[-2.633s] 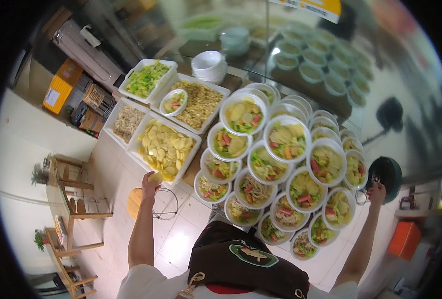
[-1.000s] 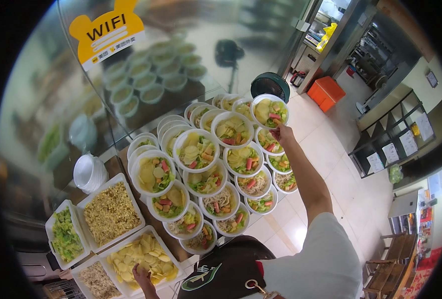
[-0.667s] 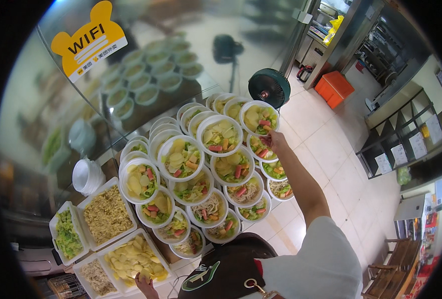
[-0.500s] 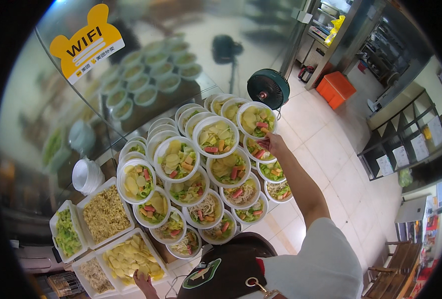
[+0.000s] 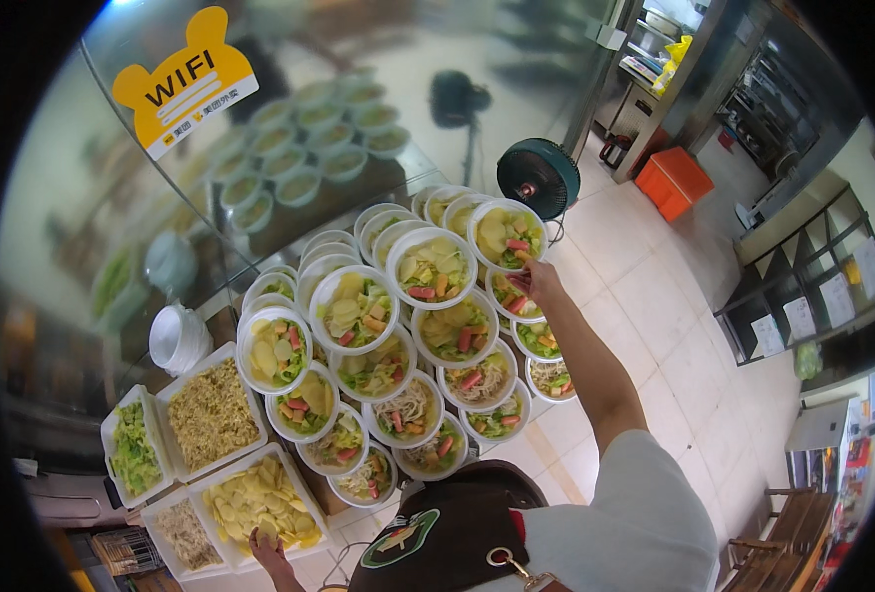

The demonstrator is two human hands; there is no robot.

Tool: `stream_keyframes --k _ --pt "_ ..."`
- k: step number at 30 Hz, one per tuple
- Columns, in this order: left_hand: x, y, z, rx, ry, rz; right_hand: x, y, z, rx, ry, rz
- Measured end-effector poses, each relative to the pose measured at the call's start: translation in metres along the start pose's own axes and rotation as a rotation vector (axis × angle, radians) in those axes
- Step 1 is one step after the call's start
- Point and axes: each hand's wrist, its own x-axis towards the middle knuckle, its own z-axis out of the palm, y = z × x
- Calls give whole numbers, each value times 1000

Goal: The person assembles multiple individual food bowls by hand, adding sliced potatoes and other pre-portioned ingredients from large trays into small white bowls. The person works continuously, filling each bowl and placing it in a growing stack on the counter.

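My right hand [image 5: 539, 282] reaches out to the far right bowl [image 5: 507, 236], its fingertips bent in over the near rim, beside an orange-brown piece. Whether they pinch that piece or something else is too small to tell. That bowl holds pale potato slices, lettuce and pink sausage pieces. Low in view, my left hand [image 5: 272, 558] is closed at the near edge of a white tray of potato slices [image 5: 260, 500], with a slice [image 5: 266, 533] between its fingers. Several filled white bowls [image 5: 354, 310] stand stacked and overlapping between my hands.
Beside the potato tray are trays of shredded pale food [image 5: 189, 535], yellow chopped food [image 5: 213, 419] and chopped lettuce [image 5: 136, 449]. Empty white bowls [image 5: 180, 338] are stacked behind them. A dark green fan [image 5: 538, 179] stands behind the bowls, with an orange crate [image 5: 673, 184] farther off.
The whole view has shifted slightly. My left hand has moved a little left along the potato tray's near edge; my right hand stays at the far right bowl's rim.
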Motion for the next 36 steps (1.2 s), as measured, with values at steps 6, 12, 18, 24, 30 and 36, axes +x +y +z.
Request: stream_keyframes --k 6,12,18,24,30,36 --pt "7 -2 -6 -37 -17 -3 0 2 -9 -10 -59 20" --pt "11 6 6 -10 -70 20 4 4 -17 -53 -71 20" --pt "35 4 1 -43 -90 12 -1 3 -21 -84 -34 25" --pt "53 0 12 -15 -104 -28 -22 -4 -35 -76 -37 -1" --pt "70 3 16 76 -20 -3 -71 4 -52 -94 -158 1" --pt "87 2 14 196 -140 154 -156 62 -61 -232 -298 -2"
